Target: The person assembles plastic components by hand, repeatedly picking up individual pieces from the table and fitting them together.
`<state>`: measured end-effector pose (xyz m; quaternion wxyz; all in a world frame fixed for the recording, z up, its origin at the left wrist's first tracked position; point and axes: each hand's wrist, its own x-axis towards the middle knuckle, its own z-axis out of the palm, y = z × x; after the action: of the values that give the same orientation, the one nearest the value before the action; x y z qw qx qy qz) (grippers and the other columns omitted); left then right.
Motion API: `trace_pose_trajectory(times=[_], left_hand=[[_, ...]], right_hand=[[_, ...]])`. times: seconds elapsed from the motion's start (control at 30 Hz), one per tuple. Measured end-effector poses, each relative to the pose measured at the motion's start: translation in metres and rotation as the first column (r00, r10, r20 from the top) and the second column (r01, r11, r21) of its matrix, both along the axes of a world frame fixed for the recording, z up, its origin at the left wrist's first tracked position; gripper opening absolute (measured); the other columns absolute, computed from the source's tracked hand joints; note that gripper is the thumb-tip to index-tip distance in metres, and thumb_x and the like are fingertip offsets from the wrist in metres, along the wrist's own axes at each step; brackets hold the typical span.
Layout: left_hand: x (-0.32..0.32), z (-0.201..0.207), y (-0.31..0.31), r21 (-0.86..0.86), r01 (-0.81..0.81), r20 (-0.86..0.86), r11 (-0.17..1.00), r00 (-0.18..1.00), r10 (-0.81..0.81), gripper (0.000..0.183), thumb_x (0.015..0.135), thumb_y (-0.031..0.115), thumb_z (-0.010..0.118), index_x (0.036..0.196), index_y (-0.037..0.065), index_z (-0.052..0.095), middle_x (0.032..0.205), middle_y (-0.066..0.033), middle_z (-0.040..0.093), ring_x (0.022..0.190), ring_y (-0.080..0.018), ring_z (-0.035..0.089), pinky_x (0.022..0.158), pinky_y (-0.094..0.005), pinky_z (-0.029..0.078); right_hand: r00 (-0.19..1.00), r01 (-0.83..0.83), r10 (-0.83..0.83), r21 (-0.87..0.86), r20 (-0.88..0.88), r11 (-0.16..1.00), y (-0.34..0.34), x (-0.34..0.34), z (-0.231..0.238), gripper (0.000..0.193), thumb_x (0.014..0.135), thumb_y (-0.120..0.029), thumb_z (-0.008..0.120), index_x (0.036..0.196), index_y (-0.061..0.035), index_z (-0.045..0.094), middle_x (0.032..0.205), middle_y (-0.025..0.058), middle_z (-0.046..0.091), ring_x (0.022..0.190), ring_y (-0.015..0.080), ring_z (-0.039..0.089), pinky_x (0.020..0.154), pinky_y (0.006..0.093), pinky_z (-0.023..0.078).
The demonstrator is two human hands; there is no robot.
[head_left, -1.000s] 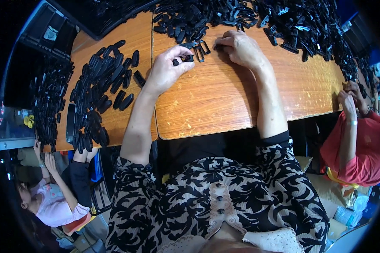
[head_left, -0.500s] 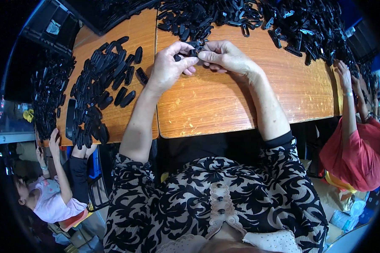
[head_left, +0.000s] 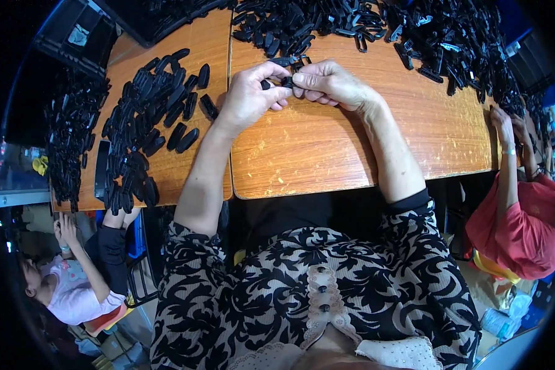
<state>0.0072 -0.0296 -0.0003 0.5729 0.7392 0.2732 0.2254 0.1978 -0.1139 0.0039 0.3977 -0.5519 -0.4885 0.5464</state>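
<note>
Close together over the wooden table, my two hands work on one small black plastic part (head_left: pixel 288 81), mostly covered by the fingers. My left hand (head_left: pixel 243 98) is closed around its left end, with a dark rounded end showing between thumb and fingers. With thumb and fingertips, my right hand (head_left: pixel 336 85) pinches the part from the right. Just beyond the fingertips lie loose black frame-shaped pieces (head_left: pixel 301 63). To the left of my left hand, a heap of elongated black plastic pieces (head_left: pixel 151 102) is spread on the tabletop.
The wooden table (head_left: pixel 302 154) has a seam left of centre. Large heaps of black parts (head_left: pixel 456 37) cover its far side. Black crates (head_left: pixel 74 43) stand far left. A dark phone-like slab (head_left: pixel 102 169) lies by the left heap. Co-workers sit left and right (head_left: pixel 518 228).
My fingertips have shifted slightly on the black part, and my right thumb sits a little differently. At left, the co-worker's raised hand has dropped from the table edge.
</note>
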Motion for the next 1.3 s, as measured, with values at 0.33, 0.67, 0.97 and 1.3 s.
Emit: trace_pose_trajectory(times=[0.33,0.67,0.97,1.3], left_hand=[[0.001,-0.003,0.002,-0.014,0.04,0.025,0.999,0.999,-0.04,0.023,0.086,-0.002,0.065,0.109,-0.003,0.06,0.095,-0.0105,0.066,0.078,-0.0163,0.07,0.067,-0.024,0.059],[-0.001,-0.002,0.002,0.03,0.034,0.016,0.999,0.999,-0.034,0.019,0.085,0.001,0.068,0.103,-0.003,0.062,0.087,-0.0103,0.069,0.075,-0.0157,0.07,0.065,-0.0244,0.058],[-0.005,-0.001,0.002,0.154,0.08,0.015,0.985,0.996,-0.083,0.018,0.083,-0.002,0.067,0.1,-0.001,0.064,0.08,-0.006,0.068,0.071,-0.0117,0.068,0.064,-0.0237,0.055],[-0.005,-0.001,0.002,0.263,0.118,0.086,0.958,0.986,-0.145,0.014,0.081,-0.004,0.067,0.095,-0.001,0.067,0.079,-0.0048,0.067,0.069,-0.0102,0.066,0.064,-0.0233,0.055]], right_hand=[[0.997,0.018,-0.024,-0.079,-0.077,0.997,0.002,0.0,0.002,0.033,0.097,-0.032,0.06,0.085,-0.0027,0.069,0.052,-0.0067,0.041,0.043,0.0026,0.028,0.039,0.0213,0.017],[0.997,0.062,-0.063,-0.041,-0.034,0.997,0.002,-0.008,0.0,0.032,0.095,-0.033,0.063,0.08,-0.0057,0.067,0.054,-0.0059,0.043,0.044,0.003,0.03,0.04,0.0213,0.017],[0.985,0.085,-0.102,0.12,0.138,0.989,-0.002,-0.02,0.006,0.031,0.09,-0.028,0.068,0.067,-0.0077,0.065,0.057,-0.0044,0.05,0.05,0.0045,0.037,0.046,0.0233,0.025],[0.979,0.011,-0.044,0.165,0.197,0.986,-0.004,-0.015,0.006,0.031,0.09,-0.026,0.068,0.066,-0.0064,0.064,0.057,-0.004,0.05,0.054,0.0052,0.04,0.05,0.0243,0.029]])
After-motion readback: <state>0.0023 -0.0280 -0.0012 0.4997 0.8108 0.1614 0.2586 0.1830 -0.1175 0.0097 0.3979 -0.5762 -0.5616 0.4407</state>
